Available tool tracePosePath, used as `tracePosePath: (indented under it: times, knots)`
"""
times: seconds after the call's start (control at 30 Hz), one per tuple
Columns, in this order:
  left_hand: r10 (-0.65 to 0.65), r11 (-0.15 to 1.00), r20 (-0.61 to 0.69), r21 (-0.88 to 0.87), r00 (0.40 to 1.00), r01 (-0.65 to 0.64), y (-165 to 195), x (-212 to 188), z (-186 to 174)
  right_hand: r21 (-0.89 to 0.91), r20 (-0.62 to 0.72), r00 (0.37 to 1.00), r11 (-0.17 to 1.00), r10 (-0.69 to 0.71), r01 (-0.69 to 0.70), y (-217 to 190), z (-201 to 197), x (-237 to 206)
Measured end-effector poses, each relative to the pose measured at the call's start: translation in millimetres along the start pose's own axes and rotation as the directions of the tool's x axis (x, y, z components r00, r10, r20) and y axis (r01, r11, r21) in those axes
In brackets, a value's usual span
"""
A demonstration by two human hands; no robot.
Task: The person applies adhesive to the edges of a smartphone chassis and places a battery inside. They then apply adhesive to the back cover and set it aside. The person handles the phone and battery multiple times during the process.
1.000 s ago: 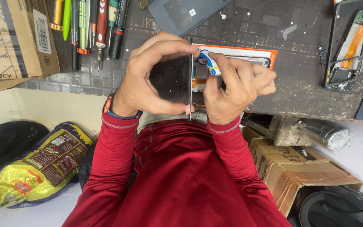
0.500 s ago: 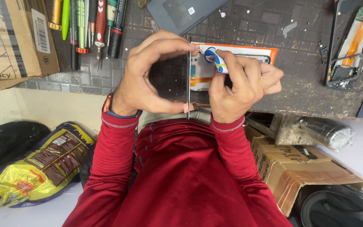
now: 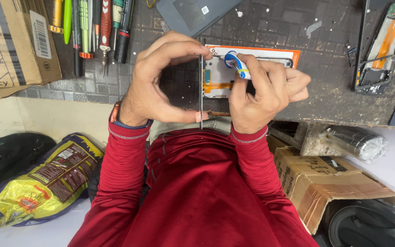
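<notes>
My left hand point(image 3: 154, 84) holds a thin dark phone screen panel point(image 3: 201, 91) on edge, pinched between fingertips at its top and thumb at its bottom. My right hand point(image 3: 264, 93) grips a small blue and white tube point(image 3: 235, 64) with its tip near the panel's upper end. Behind my hands, an opened phone body with an orange rim point(image 3: 257, 57) lies on the dark work mat point(image 3: 270, 27). Both arms are in red sleeves.
Several screwdrivers and pens point(image 3: 94, 29) lie at the top left beside a cardboard box point(image 3: 10, 45). A grey back cover point(image 3: 193, 13) and another opened phone point(image 3: 380, 43) lie on the mat. Below are a yellow bag point(image 3: 42, 180), a carton point(image 3: 330, 180) and a plastic roll point(image 3: 357, 142).
My right hand has shifted slightly along the panel's upper end with the tube. The left hand keeps the panel steady on edge.
</notes>
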State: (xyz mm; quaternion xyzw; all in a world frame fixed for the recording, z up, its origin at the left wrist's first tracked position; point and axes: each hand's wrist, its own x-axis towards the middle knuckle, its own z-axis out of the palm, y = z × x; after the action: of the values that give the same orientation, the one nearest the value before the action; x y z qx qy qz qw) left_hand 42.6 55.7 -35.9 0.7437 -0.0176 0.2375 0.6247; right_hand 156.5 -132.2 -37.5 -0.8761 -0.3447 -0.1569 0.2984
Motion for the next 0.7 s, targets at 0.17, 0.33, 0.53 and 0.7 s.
tracePosePath:
  times: [0.17,0.33,0.53,0.7]
  knots:
    - [0.004,1.000,-0.004,0.004,1.000,-0.004,0.1,0.1,-0.1,0.000,-0.003,1.000,1.000,0.018,-0.018,1.8,-0.2,-0.3]
    - [0.005,1.000,-0.007,0.004,1.000,-0.005,-0.2,0.1,-0.1,-0.005,-0.009,1.000,1.000,0.023,-0.023,3.3,-1.3,-0.4]
    - [0.007,1.000,-0.008,0.001,1.000,-0.007,-1.2,-0.3,0.3,-0.005,-0.018,1.000,1.000,0.024,-0.024,5.6,-2.0,-0.7]
    - [-0.005,1.000,-0.009,0.013,1.000,0.005,-0.4,-0.9,0.0,0.002,-0.020,0.999,0.999,0.041,-0.041,7.8,-2.7,-1.0]
